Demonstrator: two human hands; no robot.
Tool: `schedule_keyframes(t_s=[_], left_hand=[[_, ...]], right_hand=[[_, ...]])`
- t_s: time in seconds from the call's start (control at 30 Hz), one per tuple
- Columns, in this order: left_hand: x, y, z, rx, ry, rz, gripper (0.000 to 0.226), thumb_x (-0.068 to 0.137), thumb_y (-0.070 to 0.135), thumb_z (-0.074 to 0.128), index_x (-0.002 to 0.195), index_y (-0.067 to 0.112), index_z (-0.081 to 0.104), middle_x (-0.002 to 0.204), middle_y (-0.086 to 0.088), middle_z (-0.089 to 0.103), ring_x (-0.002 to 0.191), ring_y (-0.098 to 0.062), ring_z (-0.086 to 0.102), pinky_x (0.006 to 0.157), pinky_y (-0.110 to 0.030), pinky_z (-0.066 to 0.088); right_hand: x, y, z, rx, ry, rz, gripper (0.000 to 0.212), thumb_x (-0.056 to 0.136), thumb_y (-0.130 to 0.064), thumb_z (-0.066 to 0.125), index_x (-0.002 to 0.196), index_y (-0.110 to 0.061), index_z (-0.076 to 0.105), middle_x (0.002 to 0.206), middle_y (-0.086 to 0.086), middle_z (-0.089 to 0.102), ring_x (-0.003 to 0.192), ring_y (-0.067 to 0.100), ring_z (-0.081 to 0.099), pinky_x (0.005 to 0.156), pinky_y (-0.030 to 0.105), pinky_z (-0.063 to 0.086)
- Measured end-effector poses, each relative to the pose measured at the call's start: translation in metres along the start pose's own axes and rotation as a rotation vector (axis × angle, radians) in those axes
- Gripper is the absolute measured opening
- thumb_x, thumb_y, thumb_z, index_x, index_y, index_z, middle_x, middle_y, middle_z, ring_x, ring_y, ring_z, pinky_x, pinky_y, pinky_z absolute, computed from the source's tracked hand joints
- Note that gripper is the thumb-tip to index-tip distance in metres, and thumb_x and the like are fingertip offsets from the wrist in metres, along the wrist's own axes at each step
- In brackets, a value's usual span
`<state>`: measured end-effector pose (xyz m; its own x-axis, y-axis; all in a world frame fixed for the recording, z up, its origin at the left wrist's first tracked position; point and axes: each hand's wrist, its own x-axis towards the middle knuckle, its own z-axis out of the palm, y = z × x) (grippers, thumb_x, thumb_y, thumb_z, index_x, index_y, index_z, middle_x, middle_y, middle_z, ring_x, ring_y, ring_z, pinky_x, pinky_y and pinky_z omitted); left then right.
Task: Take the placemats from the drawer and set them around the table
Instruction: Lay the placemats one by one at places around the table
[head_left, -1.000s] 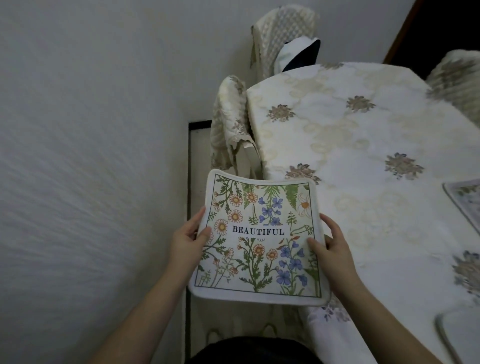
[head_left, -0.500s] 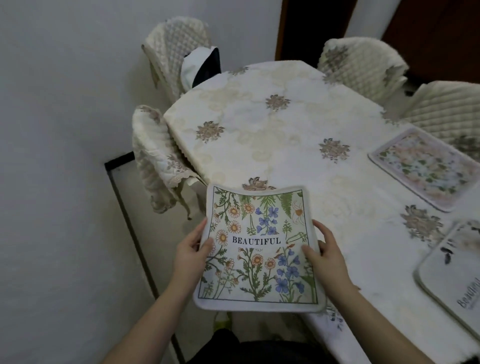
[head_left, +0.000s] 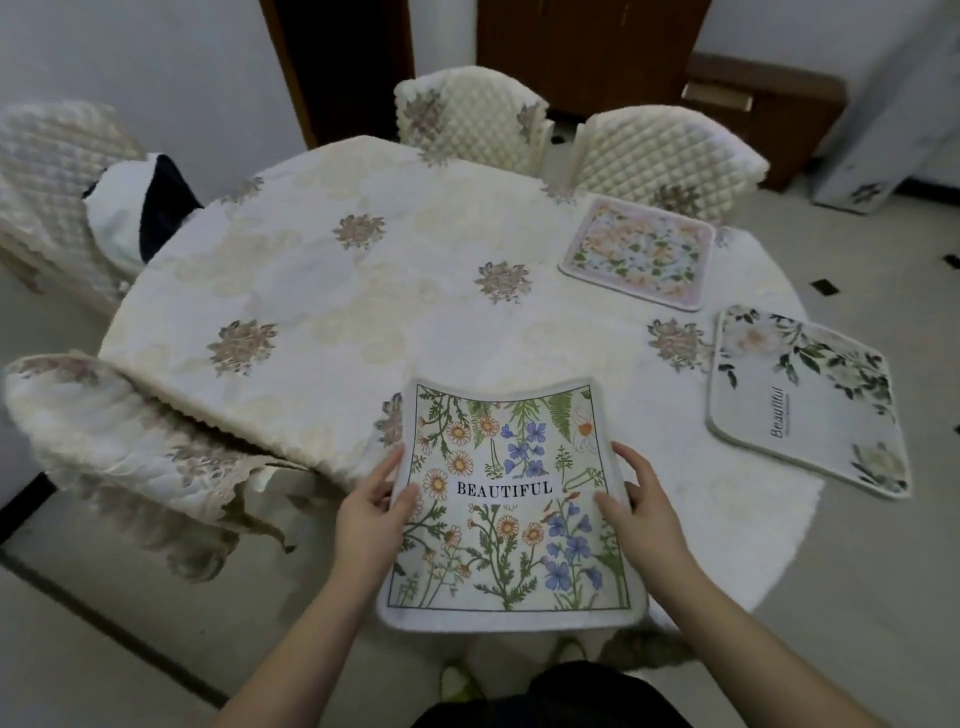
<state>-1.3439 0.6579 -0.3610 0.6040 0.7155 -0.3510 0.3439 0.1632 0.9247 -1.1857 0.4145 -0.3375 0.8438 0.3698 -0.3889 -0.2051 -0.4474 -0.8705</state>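
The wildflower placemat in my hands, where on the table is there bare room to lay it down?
Bare cloth runs from the wildflower placemat held by left hand and right hand across the table toward the left chairs. The right side is crowded: pink placemat and white placemat.

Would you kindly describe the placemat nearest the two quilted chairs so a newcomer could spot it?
Start at the round table with its cream cloth, then look to its far right edge, before the two quilted chairs. The pink-bordered placemat lies flat there; alone among the three mats, it bears no lettering.
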Motion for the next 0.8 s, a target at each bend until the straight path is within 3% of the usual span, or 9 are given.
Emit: schedule_keyframes(t_s=[0.13, 0.3, 0.5, 0.8], left_hand=[[0.018, 0.01, 0.032, 0.095, -0.107, 0.022, 0.05, 0.095, 0.017, 0.065, 0.131, 0.049, 0.053, 0.105, 0.003, 0.074, 0.086, -0.019, 0.075, 0.071, -0.044, 0.063], [0.035, 0.018, 0.07, 0.213, -0.224, 0.057, 0.047, 0.096, 0.018, 0.063, 0.133, 0.045, 0.05, 0.103, 0.001, 0.075, 0.08, -0.015, 0.075, 0.07, -0.046, 0.063], [0.049, 0.032, 0.113, 0.306, -0.346, 0.057, 0.051, 0.096, 0.02, 0.063, 0.137, 0.045, 0.046, 0.102, 0.002, 0.075, 0.078, -0.015, 0.076, 0.066, -0.043, 0.063], [0.077, 0.031, 0.145, 0.334, -0.306, 0.009, 0.05, 0.096, 0.02, 0.063, 0.137, 0.047, 0.05, 0.099, 0.004, 0.076, 0.08, -0.02, 0.076, 0.072, -0.05, 0.062]], right_hand=[[-0.005, 0.014, -0.026, 0.075, 0.118, 0.038, 0.052, 0.098, -0.013, 0.056, 0.137, -0.042, 0.037, 0.104, 0.002, 0.072, 0.076, 0.013, 0.075, 0.057, 0.024, 0.058], [-0.002, 0.038, -0.051, 0.129, 0.202, 0.092, 0.051, 0.099, -0.016, 0.055, 0.136, -0.046, 0.036, 0.104, 0.002, 0.073, 0.079, 0.016, 0.075, 0.07, 0.041, 0.062], [0.018, 0.06, -0.075, 0.18, 0.259, 0.112, 0.052, 0.099, -0.013, 0.054, 0.139, -0.042, 0.036, 0.107, 0.002, 0.072, 0.082, 0.013, 0.075, 0.068, 0.032, 0.06], [0.057, 0.07, -0.097, 0.222, 0.246, 0.12, 0.053, 0.1, -0.011, 0.054, 0.141, -0.039, 0.037, 0.11, 0.003, 0.071, 0.086, 0.014, 0.074, 0.073, 0.034, 0.061]])
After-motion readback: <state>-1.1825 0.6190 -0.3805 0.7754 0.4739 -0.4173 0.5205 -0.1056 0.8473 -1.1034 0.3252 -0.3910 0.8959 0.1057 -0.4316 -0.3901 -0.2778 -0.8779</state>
